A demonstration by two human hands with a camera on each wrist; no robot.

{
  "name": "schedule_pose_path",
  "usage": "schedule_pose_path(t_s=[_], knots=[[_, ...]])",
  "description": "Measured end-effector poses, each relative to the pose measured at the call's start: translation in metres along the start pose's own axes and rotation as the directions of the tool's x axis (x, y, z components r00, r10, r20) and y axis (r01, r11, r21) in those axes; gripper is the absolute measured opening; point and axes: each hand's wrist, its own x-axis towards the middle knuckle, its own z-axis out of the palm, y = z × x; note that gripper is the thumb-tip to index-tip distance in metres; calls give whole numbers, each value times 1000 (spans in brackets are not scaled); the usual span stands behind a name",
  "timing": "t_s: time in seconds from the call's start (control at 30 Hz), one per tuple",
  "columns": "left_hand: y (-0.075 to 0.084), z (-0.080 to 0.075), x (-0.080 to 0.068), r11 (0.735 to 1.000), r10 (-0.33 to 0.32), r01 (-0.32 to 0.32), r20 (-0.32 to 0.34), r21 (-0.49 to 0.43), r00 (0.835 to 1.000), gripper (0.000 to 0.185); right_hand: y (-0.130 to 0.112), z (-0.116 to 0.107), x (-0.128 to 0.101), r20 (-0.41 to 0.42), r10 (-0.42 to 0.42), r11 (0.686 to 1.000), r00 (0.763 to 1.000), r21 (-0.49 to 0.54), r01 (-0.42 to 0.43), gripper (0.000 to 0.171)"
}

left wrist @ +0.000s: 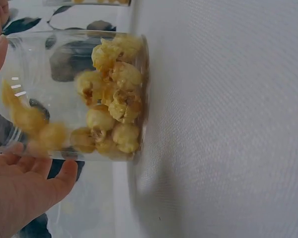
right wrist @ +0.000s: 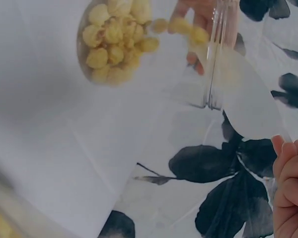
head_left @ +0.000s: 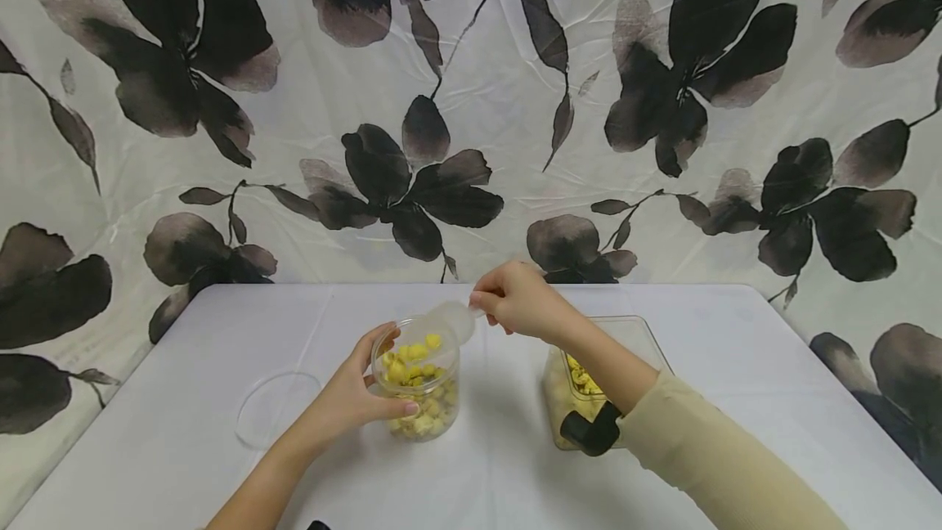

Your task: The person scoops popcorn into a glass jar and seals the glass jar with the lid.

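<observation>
a staged recording corner: white table (head_left: pixel 736 334) before a hung floral sheet (head_left: pixel 515 105) (creased).

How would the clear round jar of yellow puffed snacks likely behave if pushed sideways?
The jar looks like light clear plastic, only partly filled, so it would probably slide easily on the smooth tablecloth. It is lidless, so tipping could spill pieces; the left hand steadies it.

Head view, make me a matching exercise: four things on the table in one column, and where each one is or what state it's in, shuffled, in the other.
Things:
1. round jar
2. clear scoop
3. square container
4. clear lid

Places or states:
A. lying flat on the white table, left of the left hand
B. tipped over the jar's mouth, pinched by the right hand
C. partly hidden under the right forearm
D. gripped at its side by the left hand, part full of yellow puffs

Pairs: 1-D, 2-B, 3-C, 4-A
</observation>
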Motion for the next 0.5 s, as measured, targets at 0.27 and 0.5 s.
schedule_pose_path(t_s=[0.27,0.5], knots=[[0,-1,-1,999,-24,24,5,-42,1000,99,0,2,-4,-53,-237,955,970,-195,223,14],[0,-2,-1,998,-30,31,16,-46,999,101,9,-6,-9,2,-38,996,999,77,38,15]])
